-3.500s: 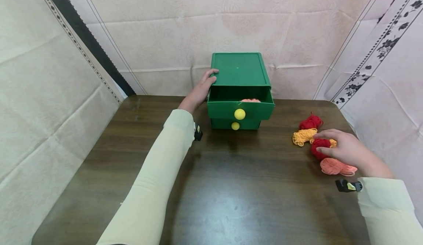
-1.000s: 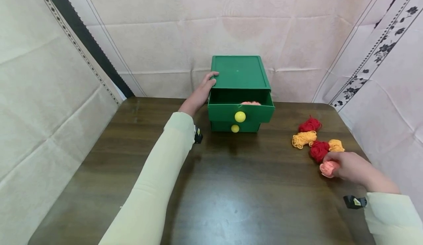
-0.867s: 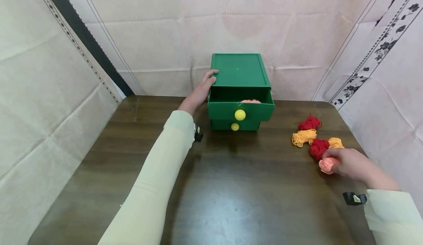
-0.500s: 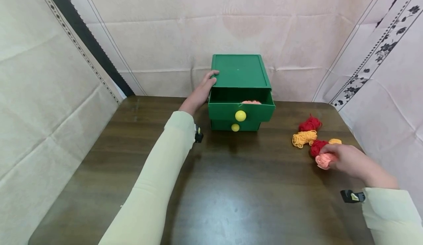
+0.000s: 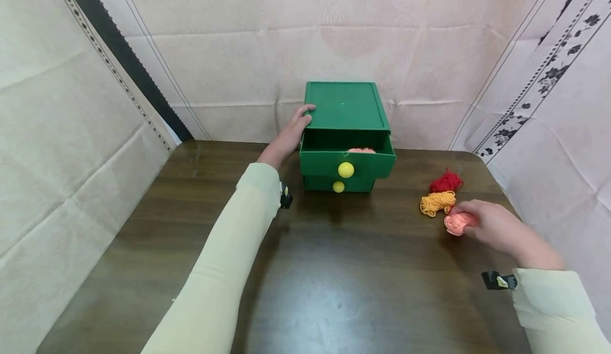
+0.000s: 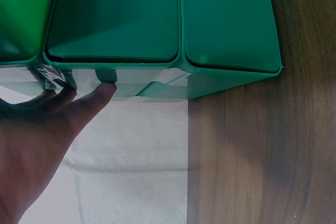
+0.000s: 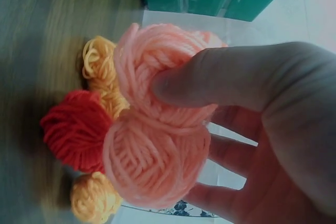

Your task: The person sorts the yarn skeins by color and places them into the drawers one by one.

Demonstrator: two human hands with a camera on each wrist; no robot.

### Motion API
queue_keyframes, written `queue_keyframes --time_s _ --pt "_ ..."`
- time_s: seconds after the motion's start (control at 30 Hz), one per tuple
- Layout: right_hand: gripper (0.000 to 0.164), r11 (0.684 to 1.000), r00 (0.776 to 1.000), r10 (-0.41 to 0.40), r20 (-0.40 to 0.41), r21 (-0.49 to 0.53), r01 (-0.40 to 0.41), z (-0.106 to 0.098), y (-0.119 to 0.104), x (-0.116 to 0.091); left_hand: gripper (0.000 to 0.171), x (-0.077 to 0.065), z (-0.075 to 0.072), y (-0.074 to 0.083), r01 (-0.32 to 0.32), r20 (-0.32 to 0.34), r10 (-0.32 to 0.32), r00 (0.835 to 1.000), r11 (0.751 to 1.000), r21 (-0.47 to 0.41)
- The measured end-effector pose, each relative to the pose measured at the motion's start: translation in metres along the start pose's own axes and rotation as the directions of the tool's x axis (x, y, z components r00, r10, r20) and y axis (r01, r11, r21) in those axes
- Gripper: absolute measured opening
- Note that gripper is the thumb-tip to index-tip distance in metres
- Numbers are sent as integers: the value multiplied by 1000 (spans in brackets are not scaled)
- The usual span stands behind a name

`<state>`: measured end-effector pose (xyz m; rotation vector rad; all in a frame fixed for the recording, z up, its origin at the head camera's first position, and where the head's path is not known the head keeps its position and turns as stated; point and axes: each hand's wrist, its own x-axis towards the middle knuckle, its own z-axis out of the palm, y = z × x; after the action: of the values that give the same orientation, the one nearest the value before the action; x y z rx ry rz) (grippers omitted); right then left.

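Pink yarn (image 7: 157, 156) is pinched between the thumb and fingers of the right hand (image 5: 498, 230), over the right side of the table (image 5: 334, 274), right near a yellow bundle (image 5: 436, 204) with some red yarn (image 5: 446, 182) just behind it. Left hand (image 5: 288, 134) looks pretty loose, fingers just resting on the left edge of the green drawer box (image 5: 346, 104). Its top drawer (image 5: 324, 162) is pulled out, more pink stuff (image 5: 361, 150) peeking over the front.

A person's left arm (image 5: 224, 258) is slanting forward, nearly straight, to the left hand (image 5: 290, 134), while the right hand (image 5: 498, 229) is pinching.
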<state>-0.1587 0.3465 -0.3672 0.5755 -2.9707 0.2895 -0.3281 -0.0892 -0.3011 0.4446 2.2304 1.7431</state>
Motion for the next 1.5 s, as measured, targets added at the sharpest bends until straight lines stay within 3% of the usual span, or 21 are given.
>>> queue_keyframes --time_s 0.3,0.53,0.67,1.0,1.13,1.23,1.5 --pt "35 1000 1000 25 0 18 -25 2 -9 6 45 0 0 -2 -23 -8 23 1000 999 26" --pt "37 1000 998 -18 -54 10 18 1 -13 7 41 17 -1 -25 -62 -45 63 997 998 19" --pt "39 999 996 -33 -88 10 34 -1 -18 10 41 20 -1 -29 -77 -54 78 995 997 28" --pt "45 999 996 2 -95 38 1 -10 -35 21 45 -2 1 0 -34 -15 35 999 998 51" --pt "45 998 985 -46 -166 43 54 -10 -39 26 45 -3 1 2 -26 -16 27 1000 999 47" --pt "44 996 975 -72 -211 39 82 -9 -42 29 44 -1 1 -1 -25 -14 26 1000 999 32" --pt "43 995 970 -61 -236 59 77 -11 -52 32 41 19 -1 -25 -71 -36 71 997 997 -13"
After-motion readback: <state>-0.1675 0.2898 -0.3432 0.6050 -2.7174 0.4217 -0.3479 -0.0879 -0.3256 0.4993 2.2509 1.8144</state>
